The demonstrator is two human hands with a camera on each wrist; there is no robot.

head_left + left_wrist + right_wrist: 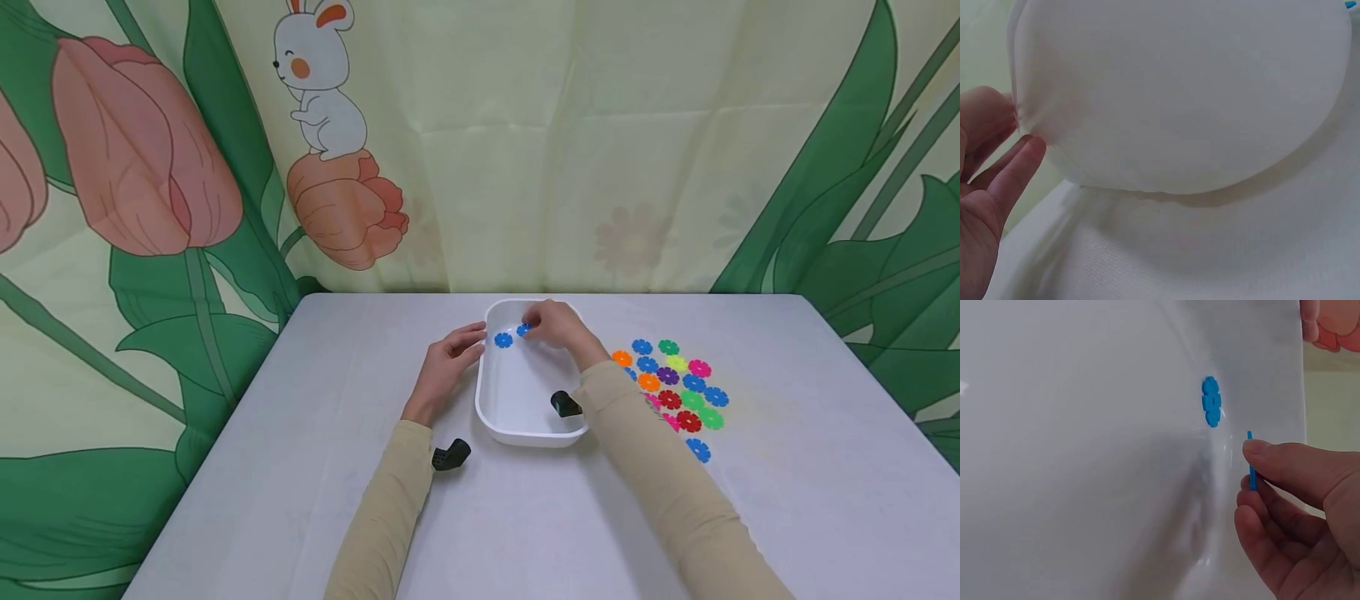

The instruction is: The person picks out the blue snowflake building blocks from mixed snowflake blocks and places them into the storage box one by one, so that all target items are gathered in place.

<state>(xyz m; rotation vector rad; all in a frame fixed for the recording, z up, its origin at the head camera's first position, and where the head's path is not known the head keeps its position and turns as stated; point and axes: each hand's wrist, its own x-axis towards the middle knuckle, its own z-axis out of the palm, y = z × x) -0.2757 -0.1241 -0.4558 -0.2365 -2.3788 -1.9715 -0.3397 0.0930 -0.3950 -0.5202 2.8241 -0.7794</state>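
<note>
My right hand [557, 325] is over the far end of a white tray [491, 421]. Between thumb and fingers it pinches a blue flower-shaped disc [1252, 462], seen edge-on in the right wrist view. Another blue disc [503, 340] lies inside the tray near its far left corner, just left of the pinched one. At the tray's left wall, my left hand [444, 367] touches the outside with its fingertips, fingers extended. The left wrist view shows those fingers [1022, 165] against the tray's side wall [1179, 100].
Right of the tray, a loose group of flower discs [667, 376] in blue, orange, red, green, pink, yellow and purple lies on the white tablecloth [810, 467], partly behind the right sleeve [660, 467]. A printed curtain [510, 167] hangs behind the table. Black wrist cameras [452, 455] show at both cuffs.
</note>
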